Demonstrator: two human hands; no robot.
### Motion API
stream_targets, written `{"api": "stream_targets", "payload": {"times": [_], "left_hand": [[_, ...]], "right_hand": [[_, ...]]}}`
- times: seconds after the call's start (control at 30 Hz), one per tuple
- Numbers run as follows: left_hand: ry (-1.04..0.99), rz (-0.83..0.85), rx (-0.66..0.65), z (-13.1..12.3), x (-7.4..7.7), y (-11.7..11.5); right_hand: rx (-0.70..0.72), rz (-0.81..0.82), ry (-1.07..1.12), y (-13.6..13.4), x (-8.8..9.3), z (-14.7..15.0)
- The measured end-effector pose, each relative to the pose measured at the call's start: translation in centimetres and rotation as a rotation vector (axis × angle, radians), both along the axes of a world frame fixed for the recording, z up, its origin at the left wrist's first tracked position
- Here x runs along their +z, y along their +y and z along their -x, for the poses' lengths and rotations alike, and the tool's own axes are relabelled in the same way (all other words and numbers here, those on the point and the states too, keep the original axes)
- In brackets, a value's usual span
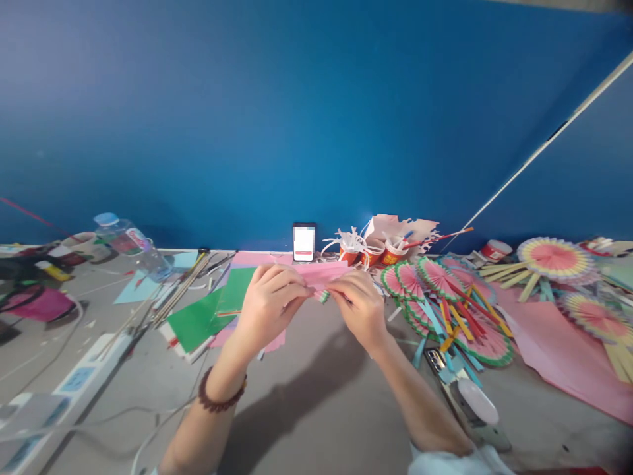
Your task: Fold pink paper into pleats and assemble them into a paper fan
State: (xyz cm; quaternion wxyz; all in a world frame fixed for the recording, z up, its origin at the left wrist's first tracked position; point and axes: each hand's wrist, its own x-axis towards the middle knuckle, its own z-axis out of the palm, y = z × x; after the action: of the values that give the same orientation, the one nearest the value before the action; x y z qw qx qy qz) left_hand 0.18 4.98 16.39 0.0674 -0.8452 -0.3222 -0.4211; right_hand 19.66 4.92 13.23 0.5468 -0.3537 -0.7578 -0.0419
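A strip of pink paper [324, 270] is stretched between my two hands above the middle of the table. My left hand [271, 297] pinches its left part, thumb and fingers pressed together. At the right, my right hand [359, 303] pinches the paper's near edge. A bit of green-and-white edging [324, 297] shows just under the strip between the hands; how it joins the paper I cannot make out. Green sheets [195, 323] lie on the table left of my left hand, and finished pink paper fans [420, 284] with green edges are heaped to the right of my right hand.
A phone with a lit screen [303, 243] stands against the blue wall. Red paper cups [394, 252] hold white strips and tools. A plastic bottle [131, 241] leans at the left, near thin sticks [185, 287] and a power strip [74, 389]. Pink sheets [554, 349] lie at the right.
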Motion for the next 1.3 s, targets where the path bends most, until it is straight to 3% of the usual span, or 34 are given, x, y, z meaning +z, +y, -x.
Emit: {"api": "stream_targets", "payload": {"times": [0.23, 0.67, 1.3], "left_hand": [[0.166, -0.027, 0.133, -0.8, -0.5, -0.3], [0.244, -0.235, 0.189, -0.9, -1.7, 0.7], [0.271, -0.159, 0.216, -1.0, -1.8, 0.9]], "right_hand": [[-0.028, 0.013, -0.096, 0.4, -1.0, 0.1], [-0.034, 0.086, -0.172, 1.2, -1.1, -0.2], [-0.086, -0.043, -0.154, 1.4, -1.5, -0.2]]}}
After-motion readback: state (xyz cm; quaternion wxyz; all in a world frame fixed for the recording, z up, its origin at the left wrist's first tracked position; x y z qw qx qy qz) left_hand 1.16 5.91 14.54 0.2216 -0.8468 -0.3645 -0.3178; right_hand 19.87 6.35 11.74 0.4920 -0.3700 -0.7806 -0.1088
